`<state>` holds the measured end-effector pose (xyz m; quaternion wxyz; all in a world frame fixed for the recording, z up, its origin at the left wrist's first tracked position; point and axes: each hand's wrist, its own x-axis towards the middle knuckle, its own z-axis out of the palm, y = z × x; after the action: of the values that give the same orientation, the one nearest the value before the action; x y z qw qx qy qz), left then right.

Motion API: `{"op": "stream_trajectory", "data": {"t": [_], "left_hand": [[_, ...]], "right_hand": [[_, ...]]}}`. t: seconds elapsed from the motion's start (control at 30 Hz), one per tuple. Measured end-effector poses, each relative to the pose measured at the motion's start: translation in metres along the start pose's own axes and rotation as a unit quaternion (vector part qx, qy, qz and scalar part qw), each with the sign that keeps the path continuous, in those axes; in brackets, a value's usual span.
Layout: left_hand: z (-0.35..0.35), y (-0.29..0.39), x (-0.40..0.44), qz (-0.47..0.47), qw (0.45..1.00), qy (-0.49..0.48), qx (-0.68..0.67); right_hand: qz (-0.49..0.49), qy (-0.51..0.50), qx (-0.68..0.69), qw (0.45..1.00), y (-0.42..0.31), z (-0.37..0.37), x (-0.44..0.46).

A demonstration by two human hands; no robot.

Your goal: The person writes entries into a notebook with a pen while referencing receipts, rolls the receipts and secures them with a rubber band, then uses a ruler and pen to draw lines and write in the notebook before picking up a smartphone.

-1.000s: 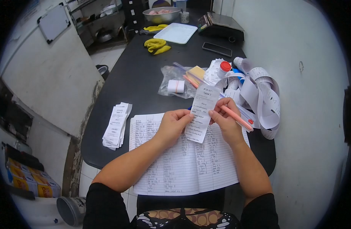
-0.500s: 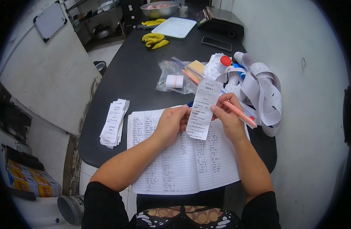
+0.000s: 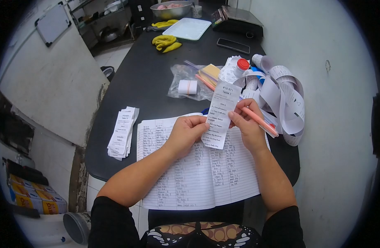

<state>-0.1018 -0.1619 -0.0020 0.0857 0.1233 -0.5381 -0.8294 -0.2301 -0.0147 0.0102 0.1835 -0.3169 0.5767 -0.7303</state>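
A printed order slip [image 3: 221,113], headed "Table 3", is held up above an open lined notebook [image 3: 179,194] filled with handwritten columns. My left hand [image 3: 189,133] is closed on the slip's left edge, its thumb on the printed face. Closed on the slip's right edge is my right hand [image 3: 248,126]. That hand also keeps a pink pen [image 3: 259,120] lying across its fingers, pointing down to the right. Part of the notebook's writing is hidden behind the hands and slip. Left of the notebook lies a stack of similar slips [image 3: 123,132].
Long curled paper strips [image 3: 287,99] lie on the right by the wall. Near them are a red-capped container [image 3: 242,66] and a plastic bag [image 3: 179,82] with a paper roll [image 3: 187,87]. Farther back are a phone [image 3: 233,46], yellow gloves [image 3: 165,42], a white tray [image 3: 188,29] and a scale [image 3: 239,22].
The slip has tilted a little, its top leaning further right. My left hand has shifted slightly right, its thumb now over the slip's left edge. My right hand keeps its hold.
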Motion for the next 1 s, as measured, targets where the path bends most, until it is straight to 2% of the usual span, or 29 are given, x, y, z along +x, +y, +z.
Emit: {"op": "stream_trajectory", "data": {"t": [0.43,0.5,0.6,0.67,0.8,0.9,1.0], "left_hand": [[0.009,0.007,-0.005,-0.002,0.998,0.016,0.055],[0.007,-0.001,-0.001,0.02,0.998,0.034,0.055],[-0.001,-0.01,0.004,0.028,0.993,0.055,0.099],[0.006,0.001,-0.003,0.045,0.996,0.041,0.063],[0.001,0.004,-0.002,0.042,0.994,0.039,0.097],[0.006,0.004,-0.004,0.049,0.992,0.049,0.107],[0.007,0.002,-0.003,0.064,0.992,0.04,0.097]], "right_hand": [[-0.001,0.002,-0.007,1.0,-0.003,0.002,-0.003],[0.011,0.006,-0.022,1.0,-0.005,0.002,-0.002],[0.013,0.042,-0.03,0.999,-0.014,-0.01,0.005],[-0.011,0.077,-0.012,0.997,-0.029,-0.025,0.002],[-0.03,0.118,-0.004,0.993,-0.052,-0.044,-0.034],[0.019,0.043,0.031,0.998,-0.047,-0.043,-0.083],[0.059,0.031,0.004,0.998,-0.036,-0.02,-0.118]]}}
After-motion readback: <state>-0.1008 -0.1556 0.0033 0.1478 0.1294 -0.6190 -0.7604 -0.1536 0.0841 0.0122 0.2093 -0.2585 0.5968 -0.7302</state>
